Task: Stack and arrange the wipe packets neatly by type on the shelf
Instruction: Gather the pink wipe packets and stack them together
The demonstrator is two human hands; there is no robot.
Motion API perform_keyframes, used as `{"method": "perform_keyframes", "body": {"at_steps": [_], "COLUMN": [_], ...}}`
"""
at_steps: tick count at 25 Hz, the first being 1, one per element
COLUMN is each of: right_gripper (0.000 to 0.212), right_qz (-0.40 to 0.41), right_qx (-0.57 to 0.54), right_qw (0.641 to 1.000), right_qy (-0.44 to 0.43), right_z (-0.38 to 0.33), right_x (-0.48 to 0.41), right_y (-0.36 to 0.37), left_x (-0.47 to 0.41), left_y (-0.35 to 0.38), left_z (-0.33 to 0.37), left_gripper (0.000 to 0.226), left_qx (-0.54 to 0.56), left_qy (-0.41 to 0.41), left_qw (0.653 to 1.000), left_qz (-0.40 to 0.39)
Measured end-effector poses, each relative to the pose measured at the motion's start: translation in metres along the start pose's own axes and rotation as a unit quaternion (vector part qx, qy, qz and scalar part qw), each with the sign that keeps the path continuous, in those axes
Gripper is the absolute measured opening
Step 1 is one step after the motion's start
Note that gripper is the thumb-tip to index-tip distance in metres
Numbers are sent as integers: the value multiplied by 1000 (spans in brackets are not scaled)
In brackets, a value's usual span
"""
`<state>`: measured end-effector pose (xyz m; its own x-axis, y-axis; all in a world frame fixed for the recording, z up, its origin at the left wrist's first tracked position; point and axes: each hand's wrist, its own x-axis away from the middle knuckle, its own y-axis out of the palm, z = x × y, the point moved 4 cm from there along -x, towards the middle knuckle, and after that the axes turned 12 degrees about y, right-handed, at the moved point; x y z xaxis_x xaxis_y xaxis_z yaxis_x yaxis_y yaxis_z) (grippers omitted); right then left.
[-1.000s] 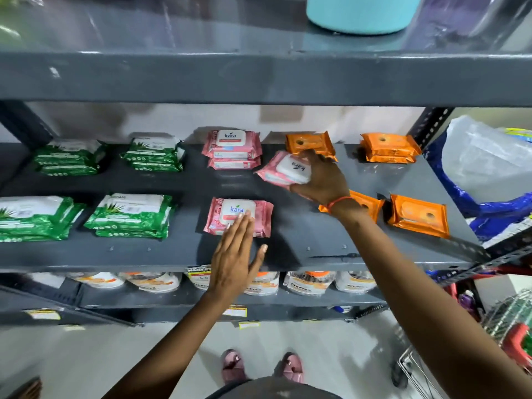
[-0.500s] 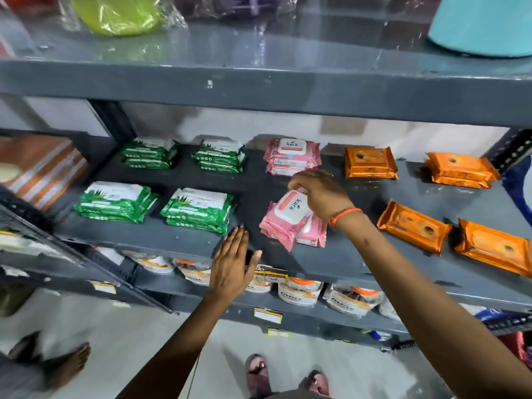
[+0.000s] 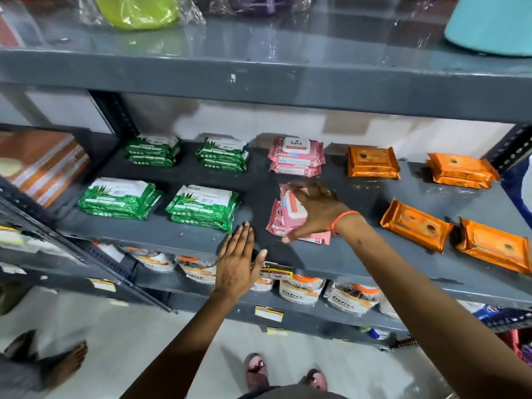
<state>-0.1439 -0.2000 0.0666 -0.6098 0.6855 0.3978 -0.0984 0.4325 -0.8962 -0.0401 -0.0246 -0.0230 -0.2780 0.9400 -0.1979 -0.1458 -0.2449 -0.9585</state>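
On the grey shelf (image 3: 371, 254), green wipe packets sit in four stacks at the left, two at the back (image 3: 152, 149) and two in front (image 3: 118, 198). A pink stack (image 3: 296, 155) stands at the back middle. In front of it, my right hand (image 3: 318, 211) lies spread over a pink wipe packet (image 3: 290, 207) that rests askew on another pink packet (image 3: 273, 224). My left hand (image 3: 239, 263) hovers flat and empty at the shelf's front edge. Orange packets lie at the right, stacked at the back (image 3: 372, 162) and single and crooked in front (image 3: 416, 224).
The upper shelf (image 3: 259, 82) overhangs close above and carries a wrapped green item (image 3: 138, 10) and a teal tub (image 3: 492, 24). Pouches (image 3: 299, 292) fill the shelf below. Another person's bare foot (image 3: 66, 361) stands on the floor at the left.
My right hand carried the pink packet from the back toward the front and laid it on the front pink packet. My left hand drew back off that packet to the shelf edge.
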Motion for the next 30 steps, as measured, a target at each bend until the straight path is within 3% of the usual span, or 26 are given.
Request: {"method": "perform_keyframes", "body": {"at_steps": [1, 4, 7, 10, 17, 21, 23, 25, 27, 28, 30], "right_gripper": [35, 83, 59, 81, 88, 98, 91, 80, 72, 70, 74], "right_qz": [40, 103, 77, 46, 52, 47, 22, 97, 241, 265, 191], "right_qx": [10, -4, 18, 68, 110, 149, 64, -82, -223, -284, -394], "right_qw": [999, 990, 996, 997, 992, 988, 997, 991, 942, 916, 885], "right_qy": [18, 100, 49, -2, -33, -8, 21, 34, 64, 97, 161], "right_z": [1, -9, -21, -23, -21, -15, -6, 2, 12, 16, 21], "right_x": [-1, 2, 5, 9, 2, 0, 3, 5, 12, 16, 15], "right_y": [2, 7, 1, -5, -8, -7, -10, -13, -4, 6, 31], "left_x": [0, 0, 1, 1, -7, -23, -33, -48, -69, -79, -93], "left_y": [0, 2, 3, 3, 1, -14, -21, -27, -31, -31, -26], "left_z": [0, -1, -2, -1, 4, 19, 26, 29, 32, 34, 37], "left_gripper": [71, 71, 69, 71, 87, 84, 71, 63, 63, 63, 62], "left_qx": [-2, -9, -6, -13, 51, 122, 196, 274, 332, 350, 363], "left_qy": [0, 0, -8, -7, -29, -40, -90, -135, -148, -148, -148], "left_qw": [1000, 1000, 1000, 1000, 998, 988, 969, 940, 919, 915, 915], "left_qz": [-4, -9, 4, 6, 36, 87, 124, 152, 151, 136, 91]}}
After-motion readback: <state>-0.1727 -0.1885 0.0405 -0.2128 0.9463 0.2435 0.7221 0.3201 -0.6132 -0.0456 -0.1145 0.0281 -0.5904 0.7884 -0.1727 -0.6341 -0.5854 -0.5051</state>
